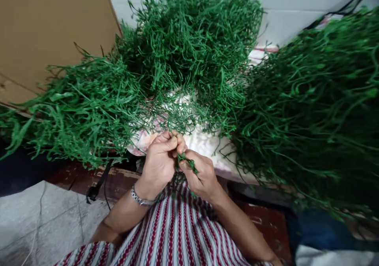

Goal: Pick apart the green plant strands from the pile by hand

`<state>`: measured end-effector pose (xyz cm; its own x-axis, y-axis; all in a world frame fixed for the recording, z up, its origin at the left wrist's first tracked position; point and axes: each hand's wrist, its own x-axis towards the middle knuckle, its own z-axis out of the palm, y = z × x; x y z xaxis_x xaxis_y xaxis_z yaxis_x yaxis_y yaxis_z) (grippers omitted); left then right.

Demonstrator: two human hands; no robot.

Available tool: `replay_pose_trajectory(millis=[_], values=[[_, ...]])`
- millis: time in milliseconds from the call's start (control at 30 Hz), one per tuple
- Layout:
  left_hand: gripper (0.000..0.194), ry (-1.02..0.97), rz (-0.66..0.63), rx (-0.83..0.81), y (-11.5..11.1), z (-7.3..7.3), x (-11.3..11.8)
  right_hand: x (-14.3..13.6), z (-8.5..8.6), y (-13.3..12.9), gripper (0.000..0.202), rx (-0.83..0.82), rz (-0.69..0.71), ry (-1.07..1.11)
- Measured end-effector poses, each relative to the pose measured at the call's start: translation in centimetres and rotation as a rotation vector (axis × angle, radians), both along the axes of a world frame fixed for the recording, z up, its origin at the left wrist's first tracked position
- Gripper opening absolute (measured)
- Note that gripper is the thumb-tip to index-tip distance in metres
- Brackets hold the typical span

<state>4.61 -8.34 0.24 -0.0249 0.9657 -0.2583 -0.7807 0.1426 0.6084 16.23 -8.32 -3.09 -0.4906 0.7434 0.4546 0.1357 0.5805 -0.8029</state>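
Observation:
My left hand [160, 161], with a metal watch band at its wrist, is closed in a pinch, thumb against the fingers. Close against it, my right hand [203, 175] is closed around a small bunch of green sprigs [189, 163]. The sprigs poke out past the right thumb, and some stems hang below between both hands. What lies inside the left fingers is mostly hidden, but the stems run up to them. Just beyond the hands, loose thin stems [180, 116] are scattered over a pale, flower-patterned cloth [204, 141].
Heaps of thin-leaved greenery stand around the cloth: a left heap [85, 108], a tall back heap [192, 40] and a large right heap [310, 112]. A brown board [56, 29] leans at the left. A black strap [94, 191] hangs from the table's front edge.

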Motion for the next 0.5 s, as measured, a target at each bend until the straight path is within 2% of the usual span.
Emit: replay_pose_trajectory(millis=[300,500], values=[[0.019,0.022,0.014,0.061,-0.41,0.89,0.35,0.08,-0.24,-0.48,0.021,0.030,0.013,0.112],[0.018,0.021,0.001,0.086,-0.70,0.71,0.89,0.50,-0.23,-0.63,0.021,0.065,-0.007,0.111]])
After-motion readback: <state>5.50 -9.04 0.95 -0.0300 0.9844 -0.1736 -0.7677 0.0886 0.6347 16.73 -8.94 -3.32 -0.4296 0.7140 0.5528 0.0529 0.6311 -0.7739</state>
